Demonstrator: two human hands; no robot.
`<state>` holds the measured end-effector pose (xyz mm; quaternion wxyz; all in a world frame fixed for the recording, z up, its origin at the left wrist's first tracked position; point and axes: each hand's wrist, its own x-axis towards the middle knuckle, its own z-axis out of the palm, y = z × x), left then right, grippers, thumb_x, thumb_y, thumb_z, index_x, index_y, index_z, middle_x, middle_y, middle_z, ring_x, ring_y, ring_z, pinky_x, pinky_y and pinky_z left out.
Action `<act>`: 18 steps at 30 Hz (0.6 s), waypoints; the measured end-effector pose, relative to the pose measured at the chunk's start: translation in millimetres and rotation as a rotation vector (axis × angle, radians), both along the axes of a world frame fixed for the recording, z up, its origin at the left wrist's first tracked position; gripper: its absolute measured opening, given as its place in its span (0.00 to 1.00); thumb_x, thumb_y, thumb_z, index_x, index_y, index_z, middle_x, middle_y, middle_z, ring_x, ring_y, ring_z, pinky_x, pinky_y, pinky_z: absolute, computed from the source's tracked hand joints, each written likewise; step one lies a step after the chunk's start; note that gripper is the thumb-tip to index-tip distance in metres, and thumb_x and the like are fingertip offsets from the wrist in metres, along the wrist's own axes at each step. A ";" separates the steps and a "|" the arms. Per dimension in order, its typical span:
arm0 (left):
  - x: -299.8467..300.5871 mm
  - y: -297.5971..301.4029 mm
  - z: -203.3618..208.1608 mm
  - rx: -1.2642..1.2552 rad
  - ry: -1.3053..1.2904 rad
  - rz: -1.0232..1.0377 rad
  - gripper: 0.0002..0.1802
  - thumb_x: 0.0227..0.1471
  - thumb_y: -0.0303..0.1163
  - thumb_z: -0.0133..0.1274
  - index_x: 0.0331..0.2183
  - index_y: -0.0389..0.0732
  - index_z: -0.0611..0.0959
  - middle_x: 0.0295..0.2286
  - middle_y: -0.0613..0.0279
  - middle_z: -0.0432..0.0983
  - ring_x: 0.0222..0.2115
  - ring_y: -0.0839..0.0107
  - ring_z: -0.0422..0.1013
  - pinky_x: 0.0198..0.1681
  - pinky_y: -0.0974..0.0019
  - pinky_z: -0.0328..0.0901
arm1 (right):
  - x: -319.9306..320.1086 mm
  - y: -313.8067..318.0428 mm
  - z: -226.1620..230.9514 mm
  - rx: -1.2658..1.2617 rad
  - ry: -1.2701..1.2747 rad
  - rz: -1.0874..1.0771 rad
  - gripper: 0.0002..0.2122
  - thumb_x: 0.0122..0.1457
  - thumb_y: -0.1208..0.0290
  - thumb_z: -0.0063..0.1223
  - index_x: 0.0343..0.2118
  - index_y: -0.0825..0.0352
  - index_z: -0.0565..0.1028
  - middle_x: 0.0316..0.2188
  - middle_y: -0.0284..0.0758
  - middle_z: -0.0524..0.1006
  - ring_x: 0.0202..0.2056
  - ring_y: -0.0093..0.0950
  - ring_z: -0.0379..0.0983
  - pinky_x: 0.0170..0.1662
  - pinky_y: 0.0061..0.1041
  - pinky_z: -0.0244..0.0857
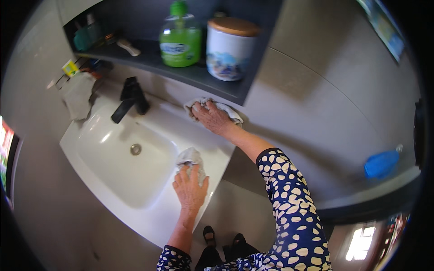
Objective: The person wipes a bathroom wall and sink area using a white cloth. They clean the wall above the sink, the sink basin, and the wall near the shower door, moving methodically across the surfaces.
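My right hand (211,118) presses a crumpled light-grey cloth (234,115) against the wall at the back right of the washbasin, under the shelf, its fingers bent over the fabric. Nearer to me, my left hand (192,192) has another grey cloth (190,156) under its fingers on the right rim of the white washbasin (158,232). Part of that cloth bunches up beyond the fingertips and beside the thumb. The black tap (132,97) stands at the back of the basin, left of both hands. A round metal drain (135,149) shows in the bowl.
Above the basin, a dark shelf (135,58) holds a green soap bottle (181,43), a white jar with wooden lid (230,49), a brush (129,47) and small bottles. Another grey cloth (77,95) hangs at the back left. Something blue (382,163) hangs on the right wall.
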<state>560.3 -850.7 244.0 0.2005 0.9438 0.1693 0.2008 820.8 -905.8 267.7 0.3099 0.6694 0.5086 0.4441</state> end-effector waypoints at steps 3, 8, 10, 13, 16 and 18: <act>-0.1 -2.1 -3.0 0.013 -0.005 0.010 0.29 0.40 0.42 0.60 0.47 0.49 0.74 0.46 0.56 0.63 0.44 0.55 0.61 0.44 0.52 0.57 | -12.2 -46.8 -2.6 0.026 -0.088 0.034 0.19 0.50 0.61 0.44 0.46 0.60 0.71 0.49 0.28 0.65 0.54 0.30 0.53 0.50 0.40 0.50; -0.9 -4.8 -12.6 0.022 -0.074 -0.014 0.30 0.39 0.39 0.61 0.47 0.47 0.73 0.46 0.53 0.64 0.46 0.51 0.60 0.45 0.49 0.57 | -38.8 -130.0 7.3 -0.015 0.080 -0.045 0.23 0.51 0.60 0.45 0.52 0.58 0.67 0.52 0.27 0.63 0.54 0.28 0.53 0.49 0.32 0.52; -0.7 -4.8 -14.9 0.025 -0.086 -0.018 0.29 0.40 0.38 0.61 0.47 0.47 0.73 0.46 0.52 0.64 0.46 0.51 0.60 0.45 0.48 0.57 | -45.5 -166.5 10.5 0.021 0.092 -0.023 0.23 0.51 0.60 0.45 0.52 0.57 0.67 0.52 0.27 0.62 0.54 0.28 0.53 0.48 0.32 0.52; 0.9 -7.1 -17.2 0.043 -0.091 -0.025 0.28 0.41 0.37 0.60 0.46 0.46 0.73 0.47 0.51 0.63 0.45 0.51 0.61 0.45 0.49 0.58 | -60.2 -214.1 25.7 0.162 0.098 -0.031 0.21 0.52 0.61 0.46 0.51 0.55 0.68 0.53 0.24 0.60 0.55 0.27 0.52 0.46 0.32 0.52; 10.1 -12.0 -18.4 0.047 -0.062 -0.011 0.26 0.42 0.36 0.58 0.46 0.46 0.72 0.47 0.52 0.63 0.46 0.51 0.61 0.46 0.51 0.58 | -56.6 -242.7 29.9 0.440 -0.020 -0.015 0.16 0.54 0.62 0.47 0.48 0.49 0.70 0.53 0.21 0.61 0.54 0.24 0.54 0.44 0.31 0.53; 7.9 -11.0 -20.5 0.046 -0.073 -0.002 0.26 0.43 0.36 0.58 0.47 0.46 0.72 0.47 0.51 0.64 0.46 0.51 0.61 0.47 0.51 0.57 | -65.3 -257.3 47.6 0.535 -0.043 -0.026 0.16 0.53 0.62 0.48 0.47 0.47 0.70 0.54 0.21 0.60 0.54 0.24 0.55 0.43 0.30 0.53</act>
